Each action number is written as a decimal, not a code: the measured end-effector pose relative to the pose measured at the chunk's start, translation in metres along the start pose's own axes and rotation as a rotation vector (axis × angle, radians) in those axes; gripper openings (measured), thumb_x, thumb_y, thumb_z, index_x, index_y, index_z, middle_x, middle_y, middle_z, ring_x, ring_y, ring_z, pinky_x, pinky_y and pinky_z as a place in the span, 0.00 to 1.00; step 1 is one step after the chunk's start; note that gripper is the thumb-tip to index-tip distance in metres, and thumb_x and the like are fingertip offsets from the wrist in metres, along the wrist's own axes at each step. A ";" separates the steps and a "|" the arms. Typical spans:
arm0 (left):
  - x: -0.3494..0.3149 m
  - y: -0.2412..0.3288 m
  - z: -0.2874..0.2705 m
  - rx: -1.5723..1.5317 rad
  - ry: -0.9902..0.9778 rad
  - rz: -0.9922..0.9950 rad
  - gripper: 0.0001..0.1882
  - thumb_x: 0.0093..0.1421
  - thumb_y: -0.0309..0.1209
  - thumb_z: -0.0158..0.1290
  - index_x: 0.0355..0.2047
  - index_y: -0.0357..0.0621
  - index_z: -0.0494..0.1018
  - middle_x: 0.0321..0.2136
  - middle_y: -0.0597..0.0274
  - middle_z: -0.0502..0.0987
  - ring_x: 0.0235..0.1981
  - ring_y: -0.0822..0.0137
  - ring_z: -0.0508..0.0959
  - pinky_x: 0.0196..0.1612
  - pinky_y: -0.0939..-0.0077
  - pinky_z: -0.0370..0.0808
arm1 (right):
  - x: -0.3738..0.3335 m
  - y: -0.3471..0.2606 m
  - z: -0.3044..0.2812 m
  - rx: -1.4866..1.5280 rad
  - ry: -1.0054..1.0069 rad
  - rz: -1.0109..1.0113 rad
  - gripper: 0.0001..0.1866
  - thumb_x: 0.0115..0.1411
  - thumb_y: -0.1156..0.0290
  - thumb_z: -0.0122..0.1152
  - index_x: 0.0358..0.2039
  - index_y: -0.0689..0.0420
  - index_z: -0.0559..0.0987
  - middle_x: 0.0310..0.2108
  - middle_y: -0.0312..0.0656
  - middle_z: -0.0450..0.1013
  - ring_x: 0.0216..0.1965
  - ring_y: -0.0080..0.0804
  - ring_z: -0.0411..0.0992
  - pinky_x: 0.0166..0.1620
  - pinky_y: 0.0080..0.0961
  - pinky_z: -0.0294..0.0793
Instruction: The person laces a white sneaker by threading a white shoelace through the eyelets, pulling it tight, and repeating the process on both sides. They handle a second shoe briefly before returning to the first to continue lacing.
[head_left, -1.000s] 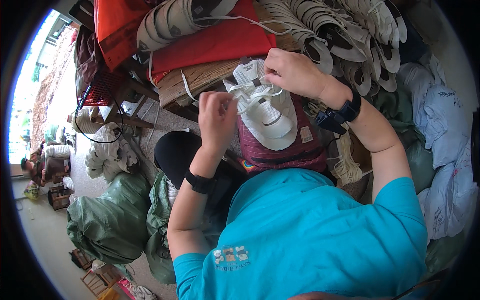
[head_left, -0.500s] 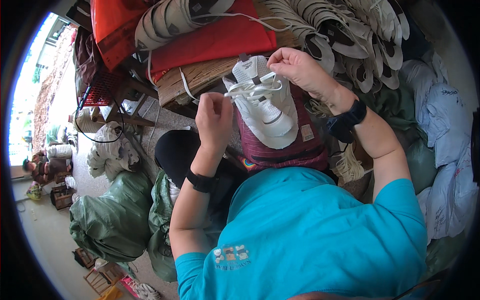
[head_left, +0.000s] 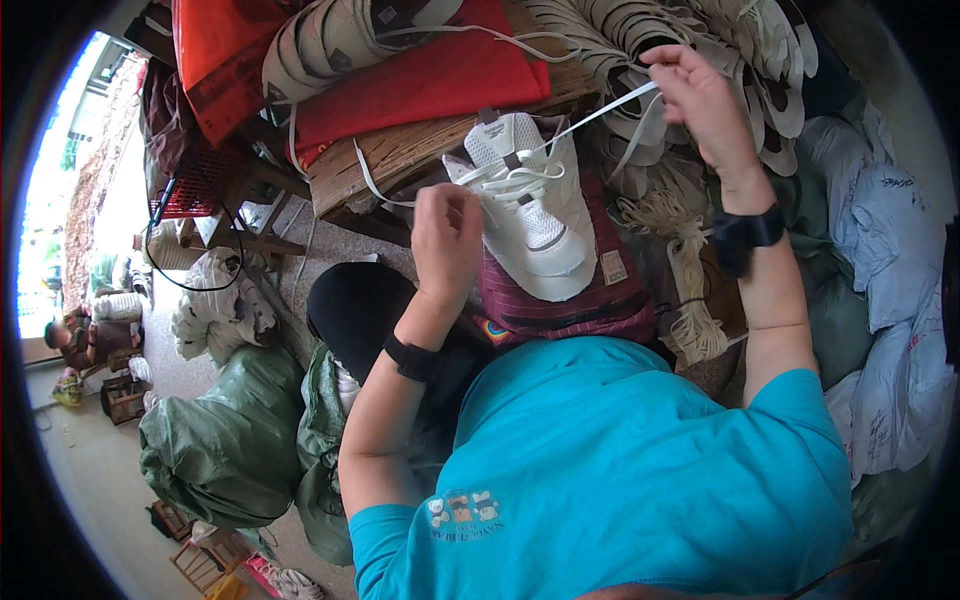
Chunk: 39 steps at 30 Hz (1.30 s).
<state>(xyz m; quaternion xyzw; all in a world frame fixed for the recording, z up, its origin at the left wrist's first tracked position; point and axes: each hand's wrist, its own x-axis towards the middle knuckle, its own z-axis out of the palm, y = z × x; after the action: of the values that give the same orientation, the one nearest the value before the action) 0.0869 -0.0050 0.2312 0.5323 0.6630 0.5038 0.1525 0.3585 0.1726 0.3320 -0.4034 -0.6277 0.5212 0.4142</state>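
Note:
A white sneaker upper (head_left: 545, 255) rests toe toward me on a maroon striped cushion or bag (head_left: 620, 315) at my lap. A white shoelace (head_left: 606, 107) is threaded through its eyelets. My right hand (head_left: 700, 105) is raised up and to the right, pinching the lace, which runs taut from the upper; a loose tail hangs below the fingers. Beside the upper's left edge, my left hand (head_left: 447, 240) is closed, with lace running into it; its fingertips are partly hidden.
A wooden table (head_left: 385, 160) ahead carries red cloth (head_left: 440, 85) and nested uppers (head_left: 320, 50). More uppers (head_left: 625, 30) are stacked at far right. Lace bundles (head_left: 695, 320) lie right of the cushion. Green sacks (head_left: 225, 435) stand left, pale sacks (head_left: 900, 250) right.
My right hand has moved away from the upper, up and to the right, drawing the lace out into a straight line. My left hand has shifted slightly right and down.

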 end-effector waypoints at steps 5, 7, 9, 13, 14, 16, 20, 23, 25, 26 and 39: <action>0.012 -0.008 -0.002 0.022 0.070 -0.033 0.16 0.53 0.24 0.62 0.40 0.38 0.71 0.33 0.59 0.67 0.26 0.68 0.72 0.34 0.75 0.74 | -0.028 0.008 0.049 -0.669 -0.236 -0.527 0.10 0.59 0.71 0.62 0.41 0.56 0.78 0.33 0.37 0.68 0.32 0.28 0.71 0.35 0.23 0.72; 0.015 -0.014 -0.004 0.080 0.019 0.007 0.13 0.55 0.23 0.61 0.39 0.37 0.70 0.32 0.60 0.69 0.26 0.72 0.72 0.33 0.79 0.73 | -0.044 0.008 0.069 -0.736 -0.369 -0.535 0.08 0.57 0.73 0.65 0.36 0.57 0.76 0.35 0.41 0.67 0.33 0.36 0.71 0.36 0.28 0.72; 0.016 -0.013 -0.005 -0.124 -0.013 -0.075 0.11 0.58 0.23 0.59 0.38 0.37 0.70 0.31 0.63 0.71 0.26 0.75 0.72 0.31 0.82 0.72 | -0.046 0.021 0.080 -0.776 -0.353 -0.565 0.08 0.55 0.73 0.65 0.35 0.57 0.76 0.35 0.42 0.67 0.33 0.39 0.72 0.36 0.30 0.72; 0.016 0.004 -0.010 -0.633 -0.058 -0.307 0.05 0.63 0.22 0.55 0.37 0.37 0.69 0.30 0.67 0.74 0.27 0.82 0.71 0.29 0.87 0.70 | -0.040 0.031 0.081 -0.661 -0.399 -0.469 0.07 0.55 0.73 0.65 0.31 0.58 0.75 0.33 0.37 0.67 0.30 0.29 0.70 0.34 0.25 0.71; 0.016 0.006 -0.011 -0.655 -0.072 -0.320 0.04 0.65 0.22 0.54 0.36 0.38 0.69 0.29 0.68 0.75 0.27 0.83 0.71 0.29 0.88 0.70 | -0.038 0.030 0.080 -0.595 -0.432 -0.406 0.06 0.56 0.74 0.65 0.30 0.58 0.75 0.32 0.35 0.67 0.30 0.26 0.70 0.34 0.23 0.70; 0.015 0.000 -0.008 -0.586 -0.061 -0.272 0.06 0.64 0.23 0.55 0.36 0.37 0.69 0.29 0.68 0.74 0.27 0.82 0.72 0.30 0.87 0.71 | -0.036 0.023 0.077 -0.306 -0.541 -0.128 0.06 0.57 0.74 0.64 0.29 0.59 0.75 0.31 0.31 0.66 0.30 0.19 0.67 0.33 0.19 0.68; 0.014 -0.002 -0.005 -0.485 -0.069 -0.217 0.07 0.64 0.24 0.56 0.37 0.37 0.69 0.29 0.67 0.74 0.28 0.81 0.72 0.31 0.87 0.72 | -0.047 0.003 0.083 -0.137 -0.665 -0.017 0.06 0.59 0.74 0.65 0.29 0.59 0.76 0.31 0.26 0.65 0.31 0.11 0.65 0.32 0.14 0.65; 0.016 0.006 -0.006 -0.375 -0.081 -0.150 0.08 0.64 0.24 0.56 0.39 0.36 0.69 0.30 0.67 0.75 0.28 0.81 0.72 0.32 0.86 0.72 | -0.049 0.003 0.091 -0.480 -0.454 -0.546 0.07 0.54 0.78 0.65 0.29 0.58 0.74 0.30 0.34 0.67 0.27 0.21 0.68 0.31 0.21 0.69; 0.017 0.004 -0.008 -0.339 -0.087 -0.162 0.09 0.64 0.25 0.57 0.40 0.36 0.70 0.31 0.67 0.75 0.29 0.81 0.72 0.32 0.85 0.72 | -0.039 0.005 0.092 -0.764 -0.254 -0.996 0.09 0.54 0.74 0.63 0.34 0.57 0.72 0.28 0.41 0.70 0.30 0.38 0.76 0.31 0.34 0.76; 0.019 0.003 -0.009 -0.320 -0.090 -0.169 0.09 0.64 0.26 0.57 0.41 0.36 0.70 0.31 0.66 0.75 0.29 0.81 0.72 0.33 0.85 0.72 | -0.030 0.011 0.092 -0.814 -0.235 -1.010 0.11 0.53 0.75 0.64 0.35 0.57 0.72 0.28 0.41 0.71 0.28 0.39 0.75 0.29 0.33 0.75; 0.036 -0.008 -0.042 -1.320 -0.173 -0.785 0.03 0.64 0.23 0.53 0.37 0.45 0.71 0.22 0.76 0.66 0.17 0.82 0.56 0.21 0.85 0.56 | -0.042 0.011 0.092 -0.162 -0.506 0.164 0.08 0.60 0.76 0.60 0.38 0.59 0.71 0.22 0.34 0.71 0.20 0.18 0.69 0.24 0.21 0.70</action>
<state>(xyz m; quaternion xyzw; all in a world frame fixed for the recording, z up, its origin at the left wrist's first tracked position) 0.0381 0.0053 0.2554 0.0943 0.3510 0.6605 0.6570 0.2868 0.1057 0.3068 -0.3414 -0.7161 0.5854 0.1672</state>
